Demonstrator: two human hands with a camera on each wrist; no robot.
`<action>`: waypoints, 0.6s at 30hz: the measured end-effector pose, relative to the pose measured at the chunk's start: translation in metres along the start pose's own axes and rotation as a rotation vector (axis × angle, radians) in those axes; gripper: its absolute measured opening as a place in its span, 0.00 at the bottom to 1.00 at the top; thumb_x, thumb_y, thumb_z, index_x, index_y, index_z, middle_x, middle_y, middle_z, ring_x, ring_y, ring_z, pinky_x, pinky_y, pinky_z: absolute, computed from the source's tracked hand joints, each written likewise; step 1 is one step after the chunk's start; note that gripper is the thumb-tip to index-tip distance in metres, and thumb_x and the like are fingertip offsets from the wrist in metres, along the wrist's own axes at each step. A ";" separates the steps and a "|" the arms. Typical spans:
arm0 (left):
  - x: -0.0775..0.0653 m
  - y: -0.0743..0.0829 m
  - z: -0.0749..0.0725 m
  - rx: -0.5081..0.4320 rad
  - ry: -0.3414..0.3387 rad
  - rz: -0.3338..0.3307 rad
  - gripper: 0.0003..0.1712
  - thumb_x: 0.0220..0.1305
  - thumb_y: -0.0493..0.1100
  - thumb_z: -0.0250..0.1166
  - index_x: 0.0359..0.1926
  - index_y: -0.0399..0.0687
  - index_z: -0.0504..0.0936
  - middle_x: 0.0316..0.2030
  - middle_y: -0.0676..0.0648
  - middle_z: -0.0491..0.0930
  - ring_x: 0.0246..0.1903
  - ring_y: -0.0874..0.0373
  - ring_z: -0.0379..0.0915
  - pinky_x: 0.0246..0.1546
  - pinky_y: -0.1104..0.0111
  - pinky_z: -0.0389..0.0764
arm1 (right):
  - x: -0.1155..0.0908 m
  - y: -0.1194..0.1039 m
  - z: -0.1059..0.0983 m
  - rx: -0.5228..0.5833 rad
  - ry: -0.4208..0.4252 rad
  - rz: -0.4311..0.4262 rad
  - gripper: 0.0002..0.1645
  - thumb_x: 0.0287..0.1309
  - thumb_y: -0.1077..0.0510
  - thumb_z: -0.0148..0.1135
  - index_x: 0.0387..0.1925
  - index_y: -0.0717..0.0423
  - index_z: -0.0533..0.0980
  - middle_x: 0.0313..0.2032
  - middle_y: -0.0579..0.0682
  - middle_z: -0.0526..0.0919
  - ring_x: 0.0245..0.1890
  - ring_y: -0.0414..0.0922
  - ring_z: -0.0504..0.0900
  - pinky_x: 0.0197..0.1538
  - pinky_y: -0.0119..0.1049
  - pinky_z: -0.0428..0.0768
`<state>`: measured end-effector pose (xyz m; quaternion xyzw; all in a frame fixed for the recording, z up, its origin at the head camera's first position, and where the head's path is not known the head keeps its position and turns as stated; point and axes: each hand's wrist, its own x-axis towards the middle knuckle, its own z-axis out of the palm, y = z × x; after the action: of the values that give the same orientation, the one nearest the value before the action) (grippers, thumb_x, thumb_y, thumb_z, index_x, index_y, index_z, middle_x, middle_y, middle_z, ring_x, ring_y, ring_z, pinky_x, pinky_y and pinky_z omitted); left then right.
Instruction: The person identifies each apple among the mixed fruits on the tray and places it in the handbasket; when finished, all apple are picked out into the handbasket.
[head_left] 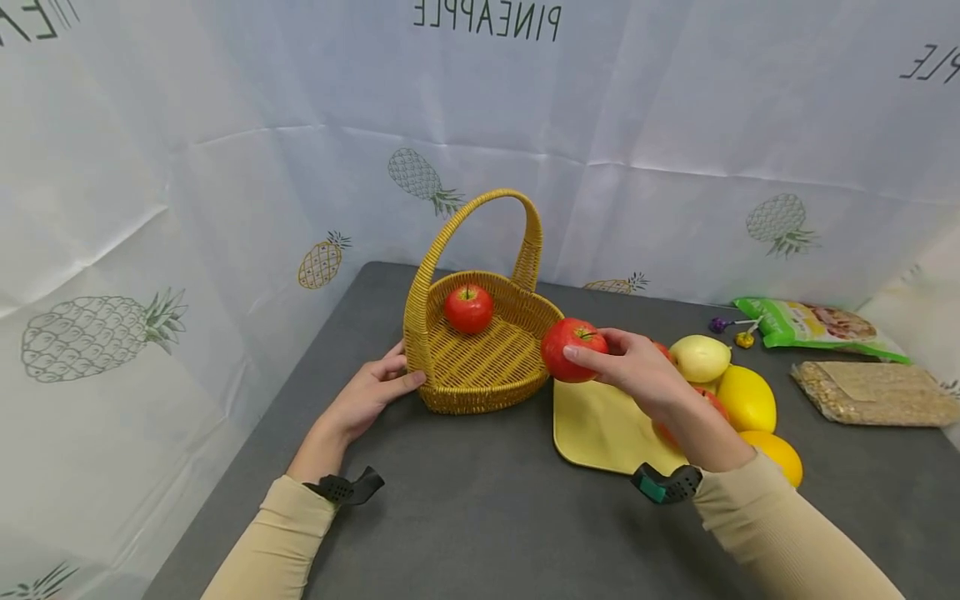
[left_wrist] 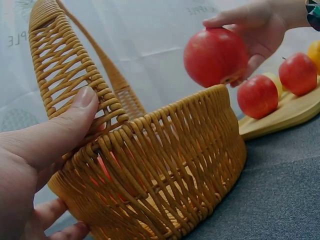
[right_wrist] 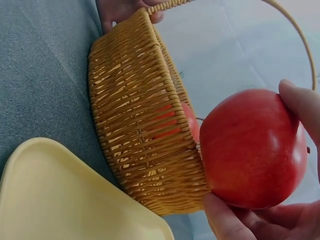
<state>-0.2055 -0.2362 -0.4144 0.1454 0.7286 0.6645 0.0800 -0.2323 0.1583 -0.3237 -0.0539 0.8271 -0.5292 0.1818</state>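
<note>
A yellow woven basket [head_left: 480,400] with a tall arched handle stands on the table, a red apple [head_left: 468,309] inside at its back left. My left hand [head_left: 375,392] holds the basket's left side; in the left wrist view the thumb [left_wrist: 75,112] lies across the handle's base and the other fingers bend against the outer wall. Between thumb and fingers, my right hand [head_left: 637,367] grips another red apple [head_left: 567,350] level with the basket's right rim. In the right wrist view this held apple [right_wrist: 255,150] overlaps the rim.
Right of the basket lies a pale yellow tray [head_left: 600,429]. Beside my right forearm are more red apples [left_wrist: 257,96], a pale fruit [head_left: 701,358] and yellow fruit [head_left: 747,400]. Farther right lie two lollipops [head_left: 744,339], a green bag [head_left: 825,329] and a clear grain pack [head_left: 873,393].
</note>
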 end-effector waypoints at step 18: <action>0.002 -0.005 -0.002 0.009 -0.006 -0.008 0.24 0.75 0.43 0.64 0.64 0.32 0.78 0.81 0.48 0.44 0.79 0.54 0.30 0.72 0.50 0.53 | 0.017 -0.012 0.011 0.038 0.030 -0.013 0.49 0.61 0.32 0.69 0.70 0.59 0.68 0.59 0.57 0.78 0.54 0.54 0.79 0.64 0.56 0.72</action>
<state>-0.2085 -0.2382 -0.4187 0.1450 0.7318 0.6606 0.0842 -0.2449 0.1389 -0.3216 -0.0477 0.8192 -0.5466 0.1668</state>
